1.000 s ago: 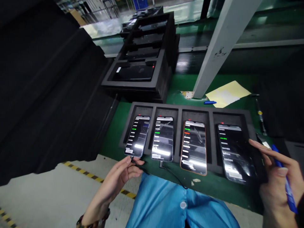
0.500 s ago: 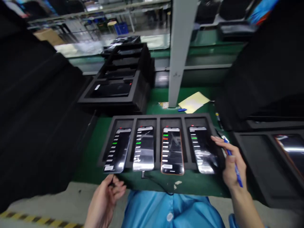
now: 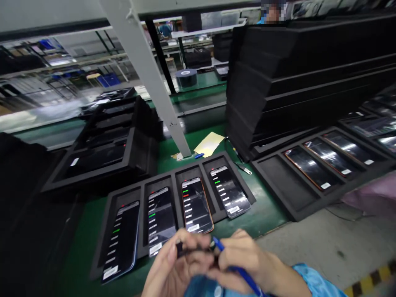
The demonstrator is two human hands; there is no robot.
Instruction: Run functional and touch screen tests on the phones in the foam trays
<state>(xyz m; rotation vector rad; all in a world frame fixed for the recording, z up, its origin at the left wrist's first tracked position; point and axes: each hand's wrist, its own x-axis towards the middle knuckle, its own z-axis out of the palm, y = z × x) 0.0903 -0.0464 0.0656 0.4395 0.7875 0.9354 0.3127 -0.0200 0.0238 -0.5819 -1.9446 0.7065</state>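
My left hand is closed in front of my body, its fingers around a small black piece that looks like a cable plug. My right hand grips a blue pen, and its fingertips meet those of the left. Just beyond both hands lies a black foam tray with several lit phones in a row. The leftmost phone has a blue edge. My fingers partly cover the lower end of the second phone. An orange-edged phone shows a green and a red line. The rightmost phone leans on the tray's front edge.
Stacked black trays stand at the left, with a taller stack at the right. A second phone tray has one bare slot. A grey post rises behind, near yellow paper and a blue cap.
My hands, apart at the tray's two sides before, have come together in front of it. The view has turned right. The cable below the second phone no longer shows there.
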